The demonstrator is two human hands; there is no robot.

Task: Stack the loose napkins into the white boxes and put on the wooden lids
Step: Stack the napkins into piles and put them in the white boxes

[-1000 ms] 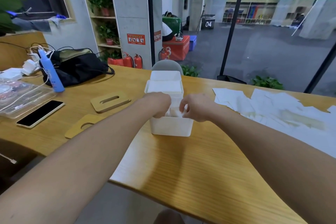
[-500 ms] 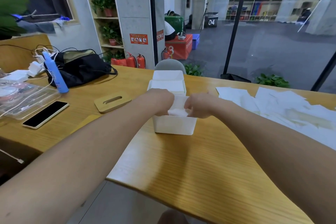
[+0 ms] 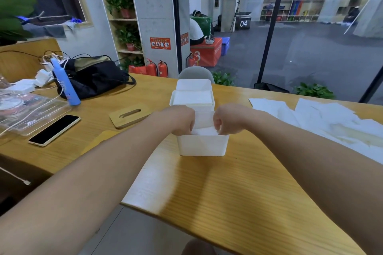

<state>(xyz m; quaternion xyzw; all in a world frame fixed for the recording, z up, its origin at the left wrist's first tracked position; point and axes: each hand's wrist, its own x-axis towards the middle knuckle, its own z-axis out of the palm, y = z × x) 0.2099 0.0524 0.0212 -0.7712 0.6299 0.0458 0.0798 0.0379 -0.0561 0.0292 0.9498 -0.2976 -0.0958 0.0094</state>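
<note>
Three white boxes stand in a row on the wooden table. The nearest white box (image 3: 202,145) has both my hands reaching into its top. My left hand (image 3: 180,119) and my right hand (image 3: 229,119) have curled fingers that pinch a white napkin stack (image 3: 204,125) at its two sides inside the box; the fingertips are hidden below the rim. Behind it, the middle box (image 3: 192,99) is filled with napkins, and a far box (image 3: 193,85) stands beyond. Loose napkins (image 3: 323,119) lie spread at the right. A slotted wooden lid (image 3: 129,115) lies at the left.
A second wooden lid (image 3: 97,143) is partly hidden under my left forearm. A phone (image 3: 55,129), a clear plastic tray (image 3: 24,109), a blue bottle (image 3: 65,85), chargers and a black bag (image 3: 93,77) occupy the table's left side. A grey chair back (image 3: 195,73) rises behind the boxes.
Both hands have stayed at the nearest box, working the napkin stack lower inside it. The view has shifted slightly to the left.
</note>
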